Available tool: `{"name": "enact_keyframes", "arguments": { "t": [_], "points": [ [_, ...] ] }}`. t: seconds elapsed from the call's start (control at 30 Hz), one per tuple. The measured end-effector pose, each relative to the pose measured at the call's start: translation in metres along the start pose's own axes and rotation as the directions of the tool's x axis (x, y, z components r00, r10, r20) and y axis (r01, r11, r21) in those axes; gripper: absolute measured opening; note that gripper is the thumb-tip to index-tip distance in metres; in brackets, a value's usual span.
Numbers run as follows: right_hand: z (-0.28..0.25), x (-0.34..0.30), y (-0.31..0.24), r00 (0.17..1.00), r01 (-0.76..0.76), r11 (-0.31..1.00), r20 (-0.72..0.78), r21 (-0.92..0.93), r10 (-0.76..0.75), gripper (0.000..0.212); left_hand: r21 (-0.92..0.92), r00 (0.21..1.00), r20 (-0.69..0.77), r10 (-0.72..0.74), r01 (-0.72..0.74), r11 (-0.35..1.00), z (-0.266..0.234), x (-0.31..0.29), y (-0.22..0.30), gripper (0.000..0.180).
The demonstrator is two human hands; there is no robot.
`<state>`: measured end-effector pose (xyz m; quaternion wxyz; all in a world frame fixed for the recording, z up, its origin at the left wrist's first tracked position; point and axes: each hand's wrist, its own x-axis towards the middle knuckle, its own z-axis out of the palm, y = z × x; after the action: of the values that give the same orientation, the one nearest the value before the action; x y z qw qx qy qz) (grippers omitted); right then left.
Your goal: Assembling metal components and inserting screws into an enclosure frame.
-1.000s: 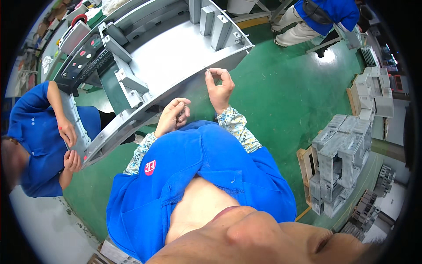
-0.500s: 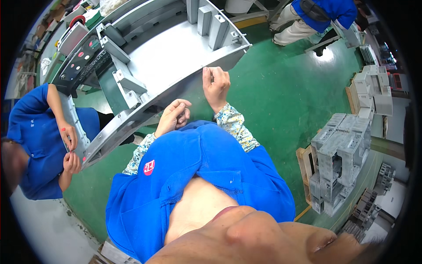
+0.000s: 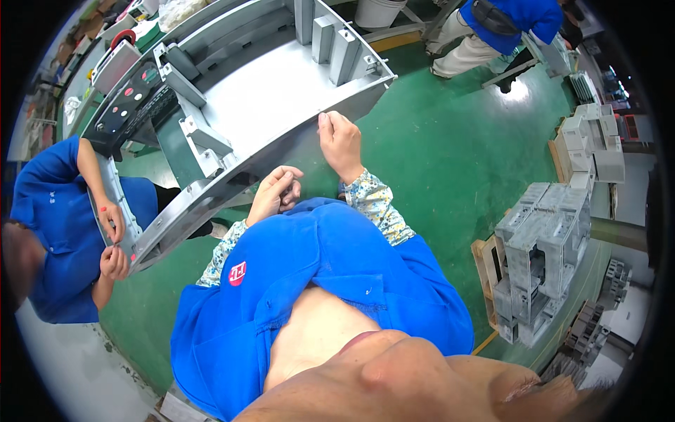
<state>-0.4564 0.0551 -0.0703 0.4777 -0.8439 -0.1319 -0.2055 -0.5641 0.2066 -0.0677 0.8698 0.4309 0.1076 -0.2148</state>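
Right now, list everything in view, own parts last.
Metal frame: 1, grey, upper left
Panel: 1, black, frame's left
Bucket: 1, white, top centre
Co-worker: 1, blue top, far left
Second co-worker: 1, blue top, top right
Metal housings: several, grey, stacked at right
Pale housings: several, whitish, upper right
Wooden pallets: 2, tan, right
Clutter: uncountable, mixed, upper left
Floor: 1, green, centre
Jacket: 1, blue, lower centre
Sleeves: 2, floral, at wrists
Left hand: 1, bare, near frame
Right hand: 1, bare, near frame

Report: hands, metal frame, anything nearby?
Right hand at near edge of metal frame, contact unclear. Left hand loosely curled. Co-worker at frame's left end.
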Motion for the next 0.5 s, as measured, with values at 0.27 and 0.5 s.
{"name": "enact_keyframes", "arguments": {
  "t": [0.27, 0.5],
  "points": [
    [-0.006, 0.005, 0.0, 0.834, -0.55, 0.651, 0.375, 0.522, 0.404, 0.03, 0.002, 1.0, 0.004, -0.003, 0.003, 1.0, 0.002, 0.001, 0.0, 0.018],
    [-0.006, 0.004, -0.006, 0.997, -0.049, 0.996, 0.061, -0.081, 0.054, 0.022, 0.009, 1.0, -0.016, 0.007, -0.007, 1.0, -0.001, 0.0, -0.001, 0.017]
  ]
}}
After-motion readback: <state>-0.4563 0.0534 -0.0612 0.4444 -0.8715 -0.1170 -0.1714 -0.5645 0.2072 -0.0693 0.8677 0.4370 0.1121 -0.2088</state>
